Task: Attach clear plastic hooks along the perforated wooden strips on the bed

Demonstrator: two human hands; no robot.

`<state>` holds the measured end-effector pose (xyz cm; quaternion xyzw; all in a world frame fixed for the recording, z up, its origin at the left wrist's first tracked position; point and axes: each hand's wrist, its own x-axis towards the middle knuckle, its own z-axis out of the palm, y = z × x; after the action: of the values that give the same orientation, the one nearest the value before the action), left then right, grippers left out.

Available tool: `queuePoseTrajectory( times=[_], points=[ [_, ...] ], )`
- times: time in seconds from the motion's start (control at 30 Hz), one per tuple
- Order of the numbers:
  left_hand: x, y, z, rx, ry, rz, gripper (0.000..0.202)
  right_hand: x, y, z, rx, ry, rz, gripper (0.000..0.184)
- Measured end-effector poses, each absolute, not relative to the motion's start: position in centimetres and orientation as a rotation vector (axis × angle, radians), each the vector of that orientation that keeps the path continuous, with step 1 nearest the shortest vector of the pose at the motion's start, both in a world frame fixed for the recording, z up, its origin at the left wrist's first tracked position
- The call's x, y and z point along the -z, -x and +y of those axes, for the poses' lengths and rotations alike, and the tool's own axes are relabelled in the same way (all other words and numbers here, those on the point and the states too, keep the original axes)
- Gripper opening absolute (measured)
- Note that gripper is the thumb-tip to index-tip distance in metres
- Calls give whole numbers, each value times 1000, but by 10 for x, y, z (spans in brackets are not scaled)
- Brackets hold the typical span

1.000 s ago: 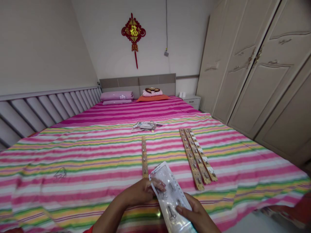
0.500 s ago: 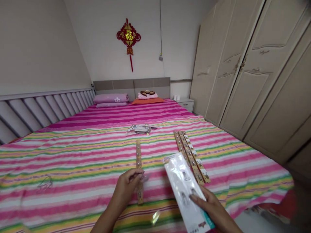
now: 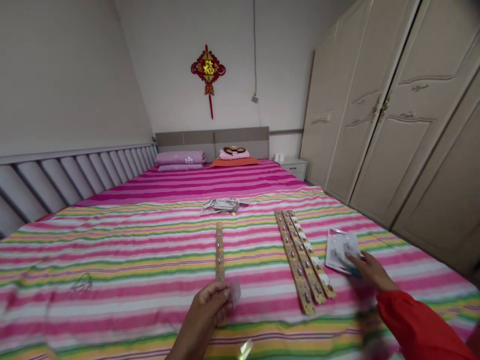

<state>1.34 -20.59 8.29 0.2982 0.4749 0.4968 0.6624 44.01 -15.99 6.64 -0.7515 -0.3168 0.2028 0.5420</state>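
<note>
My left hand (image 3: pixel 210 305) is closed, with a small piece of clear plastic (image 3: pixel 235 293) pinched between thumb and fingers. It hovers over the near part of a narrow tan strip (image 3: pixel 219 255) dotted with small metal fittings, and hides some of it. Over on the right, my right hand (image 3: pixel 369 270) has its fingers on a flat white package (image 3: pixel 339 250) with a shiny clear cover, at the bed surface. Between the hands lie three more strips (image 3: pixel 296 260) side by side; the rightmost bears round white pieces (image 3: pixel 317 261).
A striped cloth (image 3: pixel 131 280) covers the bed. Farther back sits a plastic-wrapped bundle (image 3: pixel 223 205). A thin clear scrap (image 3: pixel 82 284) lies at left and a shiny one (image 3: pixel 245 348) near the front. A wardrobe (image 3: pixel 405 150) stands at right, a rail (image 3: pixel 93 165) at left.
My right hand has carried the white package rightward and away from me, past the strips, down to the cloth. My left hand still pinches the clear plastic.
</note>
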Motion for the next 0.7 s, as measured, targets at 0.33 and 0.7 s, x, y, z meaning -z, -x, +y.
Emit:
queuePoseTrajectory(
  times=[0.33, 0.7],
  points=[
    [-92, -35, -215, -1046, -505, 917, 32, -71, -271, -213, -1085, 1202, -1129, 38],
    [-85, -27, -222, -1048, -962, 974, 26, -61, -176, -238, -1500, 890, -938, 36]
  ],
)
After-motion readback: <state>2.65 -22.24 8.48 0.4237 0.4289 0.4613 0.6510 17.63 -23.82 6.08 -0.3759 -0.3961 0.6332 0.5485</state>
